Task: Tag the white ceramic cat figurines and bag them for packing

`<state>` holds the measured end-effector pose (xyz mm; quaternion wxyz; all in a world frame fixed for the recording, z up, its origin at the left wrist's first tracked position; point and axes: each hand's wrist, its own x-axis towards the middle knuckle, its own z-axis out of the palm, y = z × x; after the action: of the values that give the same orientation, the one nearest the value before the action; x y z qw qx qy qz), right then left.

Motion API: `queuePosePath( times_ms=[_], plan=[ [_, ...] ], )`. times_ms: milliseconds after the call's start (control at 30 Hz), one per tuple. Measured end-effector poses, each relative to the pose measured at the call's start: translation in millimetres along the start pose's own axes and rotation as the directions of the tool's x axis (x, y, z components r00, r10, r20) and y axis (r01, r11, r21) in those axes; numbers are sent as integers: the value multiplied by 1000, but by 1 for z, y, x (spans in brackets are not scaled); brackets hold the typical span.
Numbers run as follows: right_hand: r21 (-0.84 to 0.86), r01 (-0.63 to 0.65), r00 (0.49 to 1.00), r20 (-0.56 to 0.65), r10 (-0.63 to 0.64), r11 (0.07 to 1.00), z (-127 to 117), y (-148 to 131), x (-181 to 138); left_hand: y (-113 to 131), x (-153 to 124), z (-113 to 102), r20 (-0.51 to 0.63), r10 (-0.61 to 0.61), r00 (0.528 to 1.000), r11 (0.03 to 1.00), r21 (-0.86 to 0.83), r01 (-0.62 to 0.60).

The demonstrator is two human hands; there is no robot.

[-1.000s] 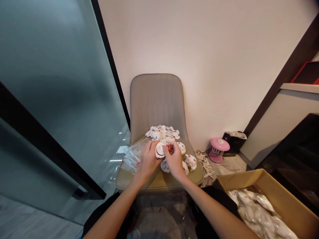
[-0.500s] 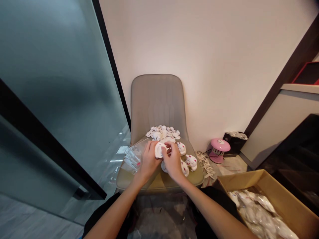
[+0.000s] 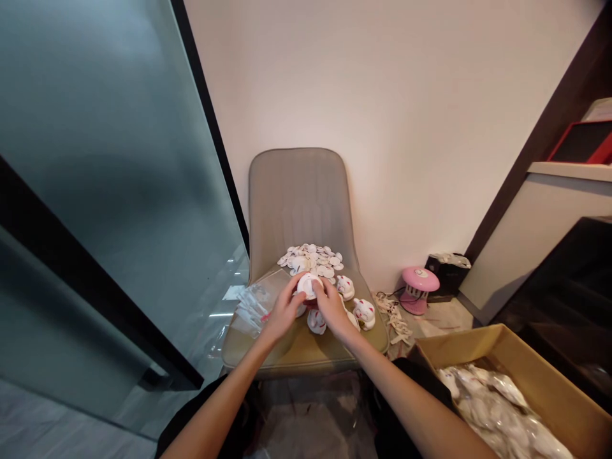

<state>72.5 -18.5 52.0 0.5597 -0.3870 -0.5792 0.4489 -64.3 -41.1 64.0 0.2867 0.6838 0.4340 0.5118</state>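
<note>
Both my hands meet over the seat of a beige chair [image 3: 296, 197]. My left hand [image 3: 284, 311] and my right hand [image 3: 333, 308] pinch a small white cat figurine [image 3: 308, 284] between their fingertips, its round base turned up. A pile of white round discs [image 3: 312, 257] lies at the back of the seat. More white cat figurines with red marks [image 3: 363, 312] stand on the seat to the right of my hands. Clear plastic bags [image 3: 253, 303] lie on the seat's left edge.
A frosted glass wall with a dark frame [image 3: 105, 191] runs along the left. An open cardboard box [image 3: 521, 370] holding bagged white items sits at lower right. A pink mushroom-shaped object [image 3: 419, 287] and a dark box [image 3: 444, 274] stand on the floor by the wall.
My hands have moved a little away from me, toward the disc pile, with the figurine turned in my fingers. The camera view has tipped slightly.
</note>
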Motion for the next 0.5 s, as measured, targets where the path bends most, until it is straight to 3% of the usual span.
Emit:
queuePosePath(
  times_ms=[133,500],
  plan=[
    [-9,48,999,15,-48,999,-3,2,1,-9,3,1,-40,-74,996,997,-34,72],
    [94,-30,999,31,28,995,-2,3,1,-11,4,10,-115,-53,992,998,27,56]
  ],
)
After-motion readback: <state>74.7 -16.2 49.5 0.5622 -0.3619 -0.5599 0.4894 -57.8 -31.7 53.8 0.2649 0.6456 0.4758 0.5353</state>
